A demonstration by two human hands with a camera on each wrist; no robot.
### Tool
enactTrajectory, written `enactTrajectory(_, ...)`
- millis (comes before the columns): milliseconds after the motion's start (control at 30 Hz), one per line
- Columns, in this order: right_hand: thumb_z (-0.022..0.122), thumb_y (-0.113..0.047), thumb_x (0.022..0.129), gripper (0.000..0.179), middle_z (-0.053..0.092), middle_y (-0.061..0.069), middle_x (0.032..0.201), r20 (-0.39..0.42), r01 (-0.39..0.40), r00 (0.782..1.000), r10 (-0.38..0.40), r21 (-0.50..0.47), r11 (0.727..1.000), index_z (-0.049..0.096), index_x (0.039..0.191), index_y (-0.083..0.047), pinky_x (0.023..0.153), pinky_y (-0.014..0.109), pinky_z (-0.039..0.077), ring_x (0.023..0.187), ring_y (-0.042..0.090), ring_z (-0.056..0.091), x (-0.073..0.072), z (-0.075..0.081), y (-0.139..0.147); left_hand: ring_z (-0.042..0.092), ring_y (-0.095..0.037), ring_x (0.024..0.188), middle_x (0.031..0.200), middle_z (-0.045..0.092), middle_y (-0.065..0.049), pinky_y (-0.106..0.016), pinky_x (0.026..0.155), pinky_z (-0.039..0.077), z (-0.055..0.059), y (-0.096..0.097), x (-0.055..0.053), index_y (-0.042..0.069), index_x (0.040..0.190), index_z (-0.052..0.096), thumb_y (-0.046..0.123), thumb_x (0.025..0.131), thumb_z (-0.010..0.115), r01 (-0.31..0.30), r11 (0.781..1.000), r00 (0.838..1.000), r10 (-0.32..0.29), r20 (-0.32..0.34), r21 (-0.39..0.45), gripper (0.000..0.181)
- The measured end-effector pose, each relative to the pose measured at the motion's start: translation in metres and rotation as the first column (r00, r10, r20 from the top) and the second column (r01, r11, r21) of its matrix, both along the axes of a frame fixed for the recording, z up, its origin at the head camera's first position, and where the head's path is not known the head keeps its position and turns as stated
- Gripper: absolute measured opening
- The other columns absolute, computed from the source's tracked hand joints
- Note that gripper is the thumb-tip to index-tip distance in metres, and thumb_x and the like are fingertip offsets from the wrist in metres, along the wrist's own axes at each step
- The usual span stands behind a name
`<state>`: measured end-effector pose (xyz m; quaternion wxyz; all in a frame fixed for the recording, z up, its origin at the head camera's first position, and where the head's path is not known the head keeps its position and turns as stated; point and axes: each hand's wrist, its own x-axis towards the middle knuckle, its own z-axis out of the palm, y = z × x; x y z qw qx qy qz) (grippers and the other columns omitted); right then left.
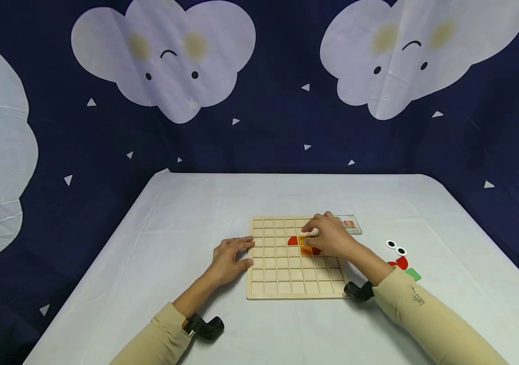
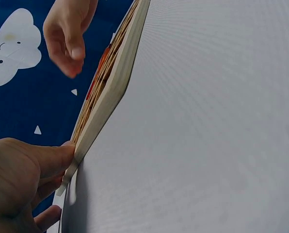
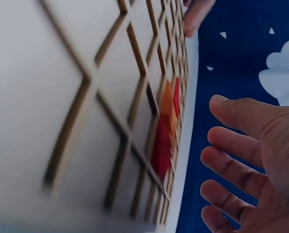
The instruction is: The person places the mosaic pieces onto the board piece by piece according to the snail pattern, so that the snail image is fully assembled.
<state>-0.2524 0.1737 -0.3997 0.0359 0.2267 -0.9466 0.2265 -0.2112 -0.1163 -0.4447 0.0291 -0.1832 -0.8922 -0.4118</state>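
Note:
A pale wooden grid board (image 1: 270, 276) lies on the white table. Along its left edge rests my left hand (image 1: 229, 258), thumb and fingertips touching the rim. My right hand (image 1: 330, 237) hovers over the board's upper right part, fingers loosely bent and apart; the right wrist view has nothing between them. Beneath and beside that hand, orange pieces (image 1: 306, 250) sit in the grid cells, with a red piece (image 1: 292, 241) to their left and another red piece (image 1: 316, 251) to their right. The right hand partly hides this group in the head view.
A small card with a printed grid picture (image 1: 350, 224) lies by the board's far right corner. Further right are two round eye pieces (image 1: 391, 244), red pieces (image 1: 402, 262) and a green piece (image 1: 413, 274). A dark blue cloth with clouds (image 1: 268, 142) hangs behind the table.

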Motion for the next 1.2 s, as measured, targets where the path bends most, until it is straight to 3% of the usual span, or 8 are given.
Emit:
enactTrajectory(333, 0.072, -0.021, 0.079, 0.026, 0.066, 0.008, 0.104, -0.038, 0.093, 0.995, -0.093, 0.0, 0.996, 0.072, 0.102, -0.009, 0.087, 0.05, 0.034, 0.098, 0.028, 0.048, 0.015, 0.005, 0.053, 0.038, -0.032, 0.128, 0.14, 0.052, -0.005, -0.056, 0.105, 0.016, 0.001, 0.0, 0.0, 0.006, 0.124, 0.061, 0.01, 0.082, 0.069, -0.005, 1.0, 1.0, 0.006, 0.005, -0.004, 0.043)
enactTrajectory(733, 0.073, -0.026, 0.079, 0.03, 0.067, 0.01, 0.102, 0.028, 0.211, 0.977, -0.212, 0.038, 0.977, 0.071, 0.102, -0.007, 0.083, 0.047, 0.034, 0.096, 0.028, 0.048, 0.044, 0.002, 0.1, 0.038, -0.032, 0.128, 0.14, 0.052, -0.005, -0.056, 0.106, 0.016, 0.001, 0.001, -0.001, 0.006, 0.125, 0.06, 0.01, 0.083, 0.068, -0.004, 1.0, 1.0, 0.004, 0.008, 0.003, 0.043)
enactTrajectory(1000, 0.074, -0.027, 0.077, 0.03, 0.067, 0.009, 0.099, 0.028, 0.245, 0.969, -0.247, 0.063, 0.967, 0.072, 0.099, -0.008, 0.077, 0.039, 0.032, 0.09, 0.024, 0.047, 0.06, -0.01, 0.122, 0.037, -0.033, 0.129, 0.14, 0.052, -0.005, -0.056, 0.105, 0.016, 0.0, 0.001, -0.001, 0.005, 0.125, 0.06, 0.01, 0.082, 0.069, -0.005, 1.0, 1.0, 0.005, 0.008, 0.002, 0.044)
enactTrajectory(1200, 0.077, -0.028, 0.073, 0.028, 0.065, 0.009, 0.096, 0.002, 0.233, 0.972, -0.235, 0.091, 0.968, 0.073, 0.093, -0.008, 0.078, 0.045, 0.033, 0.091, 0.027, 0.048, 0.067, -0.018, 0.129, 0.038, -0.032, 0.128, 0.14, 0.052, -0.004, -0.057, 0.105, 0.016, -0.001, 0.001, -0.001, 0.006, 0.125, 0.061, 0.01, 0.082, 0.069, -0.012, 1.0, 1.0, 0.012, 0.006, -0.01, 0.044)
